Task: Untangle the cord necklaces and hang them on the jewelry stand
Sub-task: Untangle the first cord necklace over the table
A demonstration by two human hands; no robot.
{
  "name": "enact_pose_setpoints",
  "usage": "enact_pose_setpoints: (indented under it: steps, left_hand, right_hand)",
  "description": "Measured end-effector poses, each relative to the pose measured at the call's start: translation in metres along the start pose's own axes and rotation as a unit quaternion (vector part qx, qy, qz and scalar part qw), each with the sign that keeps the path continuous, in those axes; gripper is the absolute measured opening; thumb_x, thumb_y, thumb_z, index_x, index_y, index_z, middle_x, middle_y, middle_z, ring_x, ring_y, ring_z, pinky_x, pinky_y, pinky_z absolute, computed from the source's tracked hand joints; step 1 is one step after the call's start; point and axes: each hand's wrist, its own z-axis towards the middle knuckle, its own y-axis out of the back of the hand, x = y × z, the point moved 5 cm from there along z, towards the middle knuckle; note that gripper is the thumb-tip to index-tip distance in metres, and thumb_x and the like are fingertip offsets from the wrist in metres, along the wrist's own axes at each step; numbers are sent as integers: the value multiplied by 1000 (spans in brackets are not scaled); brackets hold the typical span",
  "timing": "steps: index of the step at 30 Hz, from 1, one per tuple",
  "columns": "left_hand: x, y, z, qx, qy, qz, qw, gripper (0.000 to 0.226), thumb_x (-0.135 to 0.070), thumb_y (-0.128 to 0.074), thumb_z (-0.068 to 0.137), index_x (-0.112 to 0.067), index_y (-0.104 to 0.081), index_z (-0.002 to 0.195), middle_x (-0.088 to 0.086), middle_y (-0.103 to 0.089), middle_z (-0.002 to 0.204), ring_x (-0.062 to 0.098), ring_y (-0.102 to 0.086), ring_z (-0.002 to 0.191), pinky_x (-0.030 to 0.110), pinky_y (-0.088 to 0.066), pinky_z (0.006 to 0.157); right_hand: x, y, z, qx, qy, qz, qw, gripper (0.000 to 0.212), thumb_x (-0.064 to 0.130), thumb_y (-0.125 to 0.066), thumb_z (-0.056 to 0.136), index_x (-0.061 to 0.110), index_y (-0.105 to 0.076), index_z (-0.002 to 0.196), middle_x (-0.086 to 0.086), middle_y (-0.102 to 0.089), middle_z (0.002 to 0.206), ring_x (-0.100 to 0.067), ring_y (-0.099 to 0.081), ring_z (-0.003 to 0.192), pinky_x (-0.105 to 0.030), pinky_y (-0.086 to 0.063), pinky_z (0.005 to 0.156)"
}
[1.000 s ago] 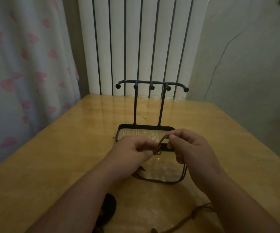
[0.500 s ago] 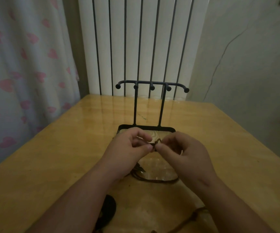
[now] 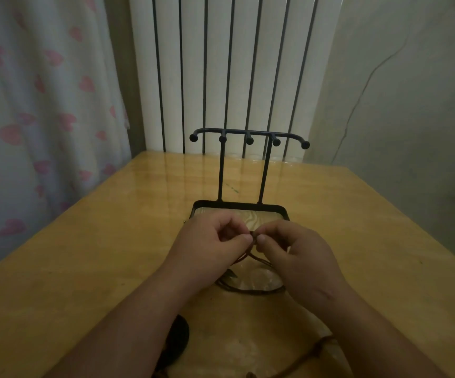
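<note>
While pinched at centre frame between the left hand and the right hand, found raised just in front of the jewelry stand: cord necklace, thin and brown. Both hands closed, thumb and forefinger of each clamped on the cord, fingertips nearly touching over a small dark bunch, seemingly a knot. Rest of the loop seen trailing below the hands and lying slack on the table. Second cord noted at lower right of frame, well apart; not determinable whether tied into the first. Dark object at lower centre, partly hidden by the left forearm, not identified. Hooks of the stand at upper centre bare of necklaces.

Handling, as judged: light, limp, no stiffness to hold a shape; likely to sag and re-twist once released. Probably grippy rather than slippery, hence knots that bind. Best held right beside the knot, one strand per hand, and eased apart, never yanked. For hanging, best lifted by the top of the loop.
</note>
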Motion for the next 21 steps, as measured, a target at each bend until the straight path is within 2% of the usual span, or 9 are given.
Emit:
enact_pose_setpoints:
  steps: [5,9,11,15,18,21]
  left_hand:
    - [-4,0,-3,-6,-24,61,998,8,-28,-70,84,-34,-70,79,-14,-64,66,-6,-59,63,8,-42,52]
    - [-3,-2,-3,-2,-16,100,995,7,-29,-67,86,-32,-72,81,-14,-65,69,-3,-60,66,12,-44,54]
    - [-2,-2,-3,2,-12,118,993,9,-28,-66,85,-32,-69,77,-13,-63,66,-1,-58,62,13,-44,53]
    - [2,-1,0,7,15,54,998,15,-22,-66,83,-30,-65,70,-10,-60,61,-1,-53,54,15,-41,50]
    - [5,0,2,10,46,-14,999,18,-19,-63,83,-28,-64,68,-12,-58,56,-1,-49,52,20,-41,51]
    - [5,-1,2,28,75,-68,994,20,-17,-60,87,-26,-64,69,-12,-60,58,0,-53,56,21,-42,56]
  right_hand:
    - [5,0,-2,0,25,-63,998,14,32,-56,91,39,-67,98,25,-60,81,5,-56,81,-21,-50,71]
    - [14,-1,-1,12,72,-144,987,18,35,-53,92,37,-69,100,27,-56,78,8,-48,79,-12,-37,65]
    - [15,-2,-1,15,78,-153,985,15,36,-54,91,38,-67,98,27,-55,78,7,-48,80,-13,-37,66]
    - [14,1,-1,-17,93,-139,986,14,40,-55,83,38,-64,93,28,-52,79,6,-50,84,-15,-43,70]
    - [14,-1,0,-13,104,-153,983,11,36,-57,84,37,-66,91,26,-52,78,4,-49,82,-16,-40,67]
    - [14,0,-2,-20,85,-105,991,9,32,-59,86,40,-61,84,24,-54,77,5,-49,80,-13,-36,63]
